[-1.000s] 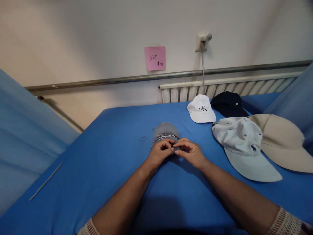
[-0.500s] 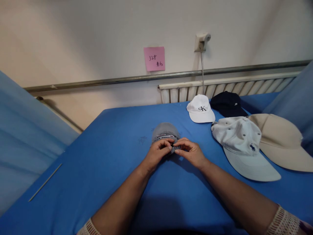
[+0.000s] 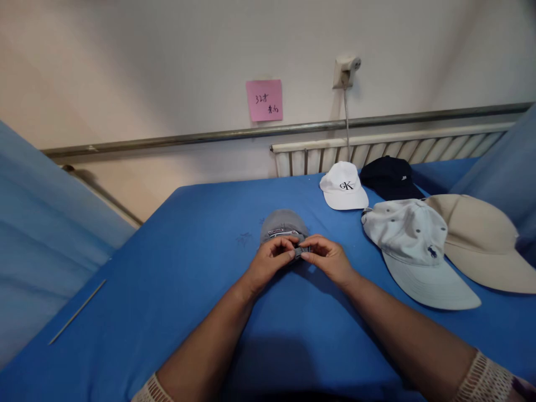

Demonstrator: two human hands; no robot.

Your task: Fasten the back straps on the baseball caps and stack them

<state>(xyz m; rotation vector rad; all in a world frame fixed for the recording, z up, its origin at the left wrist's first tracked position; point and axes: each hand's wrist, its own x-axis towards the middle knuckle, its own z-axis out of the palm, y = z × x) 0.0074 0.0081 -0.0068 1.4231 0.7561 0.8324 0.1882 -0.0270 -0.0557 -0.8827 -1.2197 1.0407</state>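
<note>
Head view, from the near edge of the blue cloth-covered worktop outward: a thin pale stick lies along the left edge. Mid-worktop, the left hand and right hand meet with thumbs and forefingers pinched, each grip closed on a short grey fabric strap. Work at the strap looks unfinished, since both hands hold it; fingers hide whether its fastening is secured. Just beyond sits the rounded faded-grey fabric cap, between the middle and far edge, crown up. Its back opening and strap face the near edge, so the brim, hidden, probably points to the far edge; its long axis would run near to far, the strap crosswise. Toward the right edge, a pale-grey fabric cap overlaps a beige wide-brimmed cap. Near the far edge are a white lettered cap and a navy cap; neither hand touches these four.
</note>
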